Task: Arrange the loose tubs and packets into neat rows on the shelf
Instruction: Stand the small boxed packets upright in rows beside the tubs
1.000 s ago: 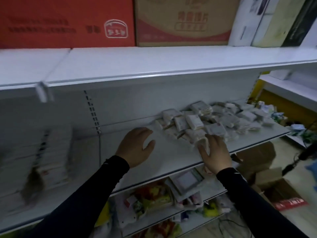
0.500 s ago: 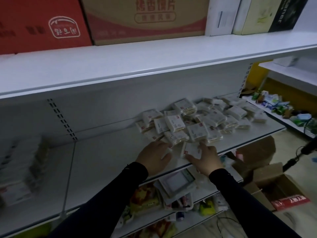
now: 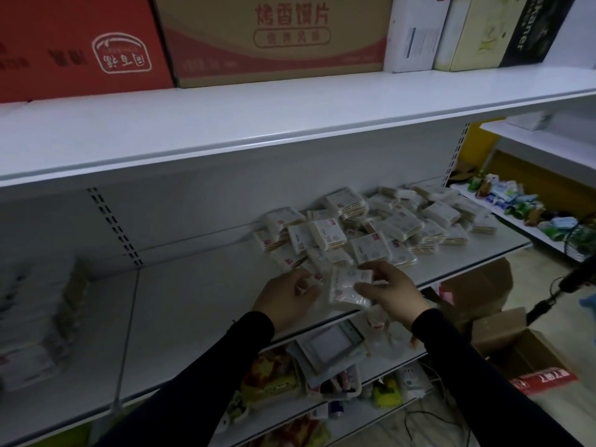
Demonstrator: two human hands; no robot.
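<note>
Pinched flat white plastic packet (image 3: 346,287) in right hand (image 3: 392,293); gripped a smaller packet (image 3: 312,280) in left hand (image 3: 287,295); best squared against white metal shelf (image 3: 200,304) edge.

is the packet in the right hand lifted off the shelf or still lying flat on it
Lifted, it seems: the packet sits tilted, pinched between the right hand's thumb and fingers, at the shelf's front edge. Any contact underneath is hidden.

The tan cardboard carton with a red band (image 3: 274,40) on the top shelf is showing large red characters — 烤香馍片 — above a framed line too blurred to read. The black upright box (image 3: 529,27) at the far right is carrying pale sideways lettering ending in "kaner", its start cut off. The red carton's (image 3: 80,43) white logo, the small white packets' (image 3: 325,233) labels and the red floor sign (image 3: 545,380) are staying illegible.
</note>
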